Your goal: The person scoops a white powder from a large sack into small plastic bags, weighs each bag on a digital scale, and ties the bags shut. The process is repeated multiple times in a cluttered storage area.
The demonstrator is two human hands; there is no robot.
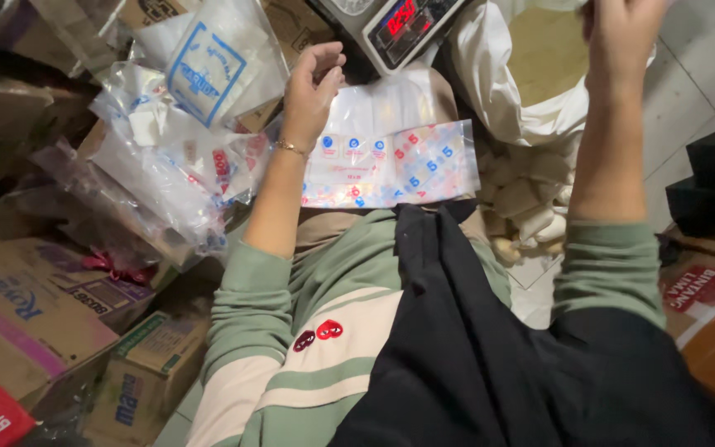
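Note:
A flat stack of clear plastic bags (391, 165) with blue and red print lies on my lap. My left hand (312, 83) hovers over the stack's far left corner with its fingers loosely curled and nothing in them; a thin bracelet is on the wrist. My right hand (622, 33) is raised at the top right, above an open white sack (490, 74) of pale yellowish grain (548, 50). Its fingers are cut off by the frame edge, so its grip is hidden. A digital scale (403, 25) with a red lit display stands beyond the bags.
A heap of clear plastic bags (175, 149) is piled at my left. Cardboard boxes (35, 306) crowd the left side. Several small filled bags (523, 199) lie below the sack. A black box (713, 182) and another carton (705, 290) sit on the tiled floor at right.

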